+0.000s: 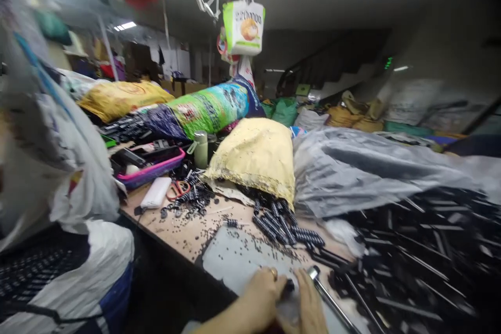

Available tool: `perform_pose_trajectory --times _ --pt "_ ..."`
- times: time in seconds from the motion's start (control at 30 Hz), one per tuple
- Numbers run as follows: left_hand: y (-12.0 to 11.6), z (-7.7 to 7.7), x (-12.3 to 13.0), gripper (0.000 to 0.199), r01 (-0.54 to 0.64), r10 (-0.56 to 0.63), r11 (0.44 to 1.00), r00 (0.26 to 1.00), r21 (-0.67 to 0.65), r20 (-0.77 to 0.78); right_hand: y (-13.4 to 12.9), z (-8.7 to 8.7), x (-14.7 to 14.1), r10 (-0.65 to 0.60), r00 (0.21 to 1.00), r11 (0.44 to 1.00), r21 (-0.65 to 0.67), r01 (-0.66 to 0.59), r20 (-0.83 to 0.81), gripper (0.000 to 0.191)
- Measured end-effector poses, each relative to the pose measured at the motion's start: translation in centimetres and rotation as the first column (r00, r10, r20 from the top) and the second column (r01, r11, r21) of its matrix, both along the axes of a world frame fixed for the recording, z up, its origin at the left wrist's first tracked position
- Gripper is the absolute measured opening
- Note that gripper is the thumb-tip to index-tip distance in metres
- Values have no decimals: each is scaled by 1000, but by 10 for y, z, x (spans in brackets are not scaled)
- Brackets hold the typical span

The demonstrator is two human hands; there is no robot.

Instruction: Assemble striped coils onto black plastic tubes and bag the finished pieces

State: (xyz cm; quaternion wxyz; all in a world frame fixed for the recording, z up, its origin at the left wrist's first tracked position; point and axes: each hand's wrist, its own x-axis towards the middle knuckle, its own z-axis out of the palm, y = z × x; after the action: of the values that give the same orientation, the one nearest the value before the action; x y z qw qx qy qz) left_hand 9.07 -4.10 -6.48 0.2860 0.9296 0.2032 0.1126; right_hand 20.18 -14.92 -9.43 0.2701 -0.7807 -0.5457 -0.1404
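Note:
At the bottom of the head view my left hand (261,292), with a ring on one finger, is closed with its fingers curled. A small black part (288,286) shows at its fingertips; its exact kind is too blurred to make out. Close by on the right, my right hand (311,300) has its fingers stretched out and held side by side. Between the hands is a blurred, pale, see-through patch that I cannot identify. Both hands are over the near end of a grey mat (238,253). A shiny metal rod tool with a round head (332,300) lies right beside my right hand.
Black springs (276,224) spill from a yellow sack (256,154). Tiny black bits dot the mat and table. Long black parts (422,261) heap at right under grey plastic sheeting (364,167). Scissors (179,190), a white box (156,193) and a pink-rimmed basket (156,169) stand left.

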Motion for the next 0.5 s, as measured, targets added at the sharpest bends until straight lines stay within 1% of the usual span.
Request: perform_pose_trajectory --times 0.03,0.07,0.1,0.13,0.17,0.2,0.23,0.27,0.33,0.4,0.43,0.47,0.5 --pt "3 2 -4 37 50 -51 994 999 102 3 -15 5 10 -71 996 997 -37 73 59 58" --pt "7 3 -9 37 80 -84 977 996 196 11 -31 10 20 -176 978 980 -78 185 115 55" --pt "10 5 -12 37 95 -106 958 994 271 26 -46 16 30 -273 947 947 -129 296 168 50" --pt "14 5 -16 38 98 -115 939 993 330 34 -60 23 37 -342 916 906 -187 380 208 44" --pt "16 5 -18 40 98 -120 921 992 377 35 -71 30 42 -379 898 869 -248 428 222 41" --pt "17 5 -19 42 94 -117 907 993 411 32 -78 37 43 -394 896 843 -309 441 204 39" --pt "17 4 -20 44 85 -106 896 994 436 23 -81 45 41 -401 904 830 -359 427 147 37" --pt "16 2 -20 46 74 -90 888 996 454 14 -81 52 37 -408 911 830 -393 397 58 36" --pt "13 0 -21 48 52 -58 876 998 479 -2 -74 65 20 -415 894 857 -403 321 -169 34" --pt "11 0 -21 47 36 -37 866 999 499 -9 -65 73 1 -387 855 896 -362 259 -346 35" --pt "10 0 -22 46 34 -31 862 999 505 -14 -62 75 -8 -372 844 904 -357 235 -387 36" --pt "10 1 -22 46 32 -25 859 999 510 -20 -60 76 -15 -374 840 899 -377 224 -393 36" --pt "9 2 -22 45 32 -19 857 999 514 -31 -60 76 -22 -387 841 881 -422 214 -379 36"
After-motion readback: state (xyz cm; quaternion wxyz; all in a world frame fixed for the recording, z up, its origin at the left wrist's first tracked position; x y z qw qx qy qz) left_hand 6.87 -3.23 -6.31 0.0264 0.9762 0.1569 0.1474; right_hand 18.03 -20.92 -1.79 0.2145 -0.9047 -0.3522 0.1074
